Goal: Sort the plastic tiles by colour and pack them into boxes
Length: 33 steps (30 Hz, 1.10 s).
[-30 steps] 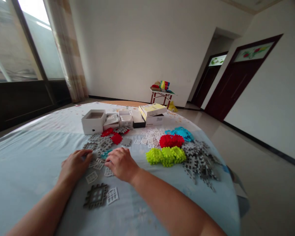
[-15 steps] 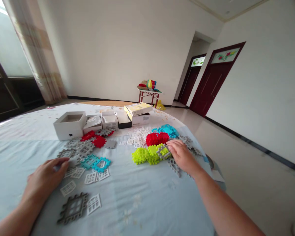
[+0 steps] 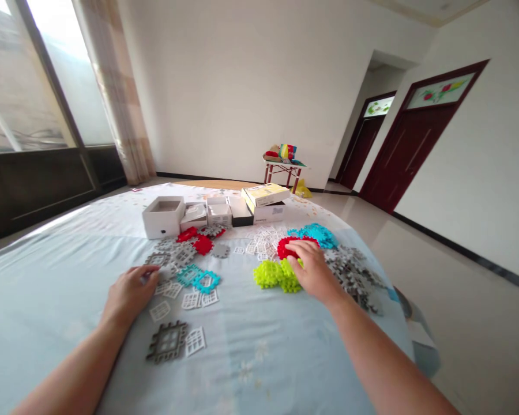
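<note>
My left hand (image 3: 132,293) rests on the cloth at the near edge of a mixed heap, thumb and forefinger apart, with no held piece visible. It lies beside grey interlocking plates (image 3: 177,253) and white window inserts (image 3: 169,289). Turquoise frame pieces (image 3: 206,281) lie to its right. My right hand (image 3: 313,270) reaches over a row of red interlocking pieces (image 3: 284,249), fingers stretched and thumb apart near stacked lime-green pieces (image 3: 268,275). Its fingers partly cover both. A dark grey square frame (image 3: 168,341) and a white window insert (image 3: 195,341) lie nearer to me.
Grey pieces (image 3: 354,276) are heaped right of my right hand, with blue pieces (image 3: 318,233) behind. White inserts (image 3: 266,237) lie mid-table. A white box (image 3: 163,218), smaller trays and a yellow-topped box (image 3: 266,195) stand farther back. The round table's edge curves at right.
My right hand has left the grey frame piece it held over the green stack and moved over the red row. My left hand stays beside its heap. The camera view has turned left.
</note>
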Each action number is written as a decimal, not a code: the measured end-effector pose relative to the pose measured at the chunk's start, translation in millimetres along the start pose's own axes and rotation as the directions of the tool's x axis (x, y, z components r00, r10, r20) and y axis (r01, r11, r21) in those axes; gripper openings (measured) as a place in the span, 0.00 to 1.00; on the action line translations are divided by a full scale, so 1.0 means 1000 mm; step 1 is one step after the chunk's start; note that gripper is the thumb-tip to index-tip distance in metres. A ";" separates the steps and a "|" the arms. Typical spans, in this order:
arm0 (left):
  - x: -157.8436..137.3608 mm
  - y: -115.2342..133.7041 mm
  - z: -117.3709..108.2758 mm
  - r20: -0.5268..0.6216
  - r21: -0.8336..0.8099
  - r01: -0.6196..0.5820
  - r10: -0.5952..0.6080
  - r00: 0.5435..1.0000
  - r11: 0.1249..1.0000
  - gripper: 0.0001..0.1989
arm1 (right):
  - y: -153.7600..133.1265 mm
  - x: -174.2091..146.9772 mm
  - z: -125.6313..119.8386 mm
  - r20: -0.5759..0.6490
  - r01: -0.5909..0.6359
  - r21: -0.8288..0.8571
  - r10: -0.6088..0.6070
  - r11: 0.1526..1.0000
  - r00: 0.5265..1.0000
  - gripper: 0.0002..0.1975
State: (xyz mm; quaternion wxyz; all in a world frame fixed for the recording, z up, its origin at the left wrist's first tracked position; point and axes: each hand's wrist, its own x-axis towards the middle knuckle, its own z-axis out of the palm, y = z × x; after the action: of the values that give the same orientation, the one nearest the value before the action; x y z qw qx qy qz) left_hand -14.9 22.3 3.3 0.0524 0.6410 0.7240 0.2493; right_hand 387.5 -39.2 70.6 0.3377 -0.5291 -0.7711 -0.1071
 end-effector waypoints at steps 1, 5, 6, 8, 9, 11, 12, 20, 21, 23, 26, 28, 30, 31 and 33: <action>-0.001 0.001 -0.001 -0.011 -0.002 -0.002 0.002 1.000 1.000 0.20 | -0.016 0.004 0.010 0.045 0.033 0.058 -0.035 0.998 0.998 0.13; -0.004 0.002 0.000 -0.044 -0.016 -0.013 0.012 0.999 1.000 0.19 | -0.072 0.011 0.052 0.239 0.106 0.254 -0.169 0.961 0.956 0.11; -0.004 0.001 0.000 -0.047 -0.023 -0.014 0.013 0.999 1.000 0.19 | -0.081 0.012 0.063 0.281 0.109 0.281 -0.190 0.953 0.941 0.11; -0.005 0.001 0.000 -0.047 -0.032 -0.011 0.010 0.999 0.999 0.19 | -0.095 0.016 0.082 0.346 0.104 0.303 -0.212 0.947 0.914 0.11; -0.005 0.002 0.000 -0.045 -0.033 -0.009 0.007 0.999 0.999 0.19 | -0.100 0.018 0.090 0.368 0.103 0.303 -0.216 0.947 0.904 0.11; -0.006 0.003 0.000 -0.039 -0.034 -0.003 0.002 0.999 0.999 0.18 | -0.105 0.022 0.103 0.387 0.103 0.290 -0.215 0.951 0.897 0.11; -0.007 0.003 -0.001 -0.037 -0.035 0.001 -0.002 0.999 0.999 0.18 | -0.107 0.024 0.108 0.389 0.104 0.281 -0.213 0.954 0.896 0.11; -0.008 0.006 -0.002 -0.022 -0.027 0.020 -0.021 1.000 0.999 0.18 | -0.115 0.025 0.126 0.397 0.021 0.200 -0.101 0.980 0.912 0.17; -0.007 0.006 -0.001 -0.026 -0.028 0.021 -0.022 0.999 0.999 0.18 | -0.115 0.025 0.126 0.391 0.016 0.192 -0.091 0.981 0.916 0.17; -0.007 0.006 -0.001 -0.034 -0.030 0.015 -0.016 0.999 0.999 0.18 | -0.114 0.024 0.124 0.375 0.010 0.196 -0.085 0.981 0.923 0.18; -0.005 0.004 -0.001 -0.017 -0.027 0.006 -0.007 1.000 1.000 0.19 | -0.111 0.023 0.115 0.333 0.004 0.240 -0.086 0.971 0.939 0.21; -0.003 0.002 -0.001 0.008 -0.022 0.004 -0.004 1.000 1.000 0.19 | -0.106 0.024 0.104 0.281 -0.001 0.270 -0.078 0.963 0.956 0.21; -0.002 0.001 -0.001 0.021 -0.014 0.010 -0.010 1.000 1.000 0.20 | -0.098 0.026 0.092 0.218 0.004 0.294 -0.071 0.956 0.973 0.21; -0.001 0.000 -0.001 0.023 -0.012 0.011 -0.011 1.000 1.000 0.20 | -0.092 0.028 0.086 0.186 0.009 0.300 -0.068 0.954 0.980 0.21; 0.001 -0.002 0.000 0.015 -0.009 0.018 -0.018 1.000 1.000 0.19 | -0.075 0.033 0.074 0.128 0.015 0.293 -0.055 0.956 0.990 0.21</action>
State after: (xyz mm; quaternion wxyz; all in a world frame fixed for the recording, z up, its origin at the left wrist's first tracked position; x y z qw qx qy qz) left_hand -17.0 22.7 2.8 0.0627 0.6361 0.7282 0.2473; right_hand 283.6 -7.9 50.7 0.3572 -0.4658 -0.8087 0.0374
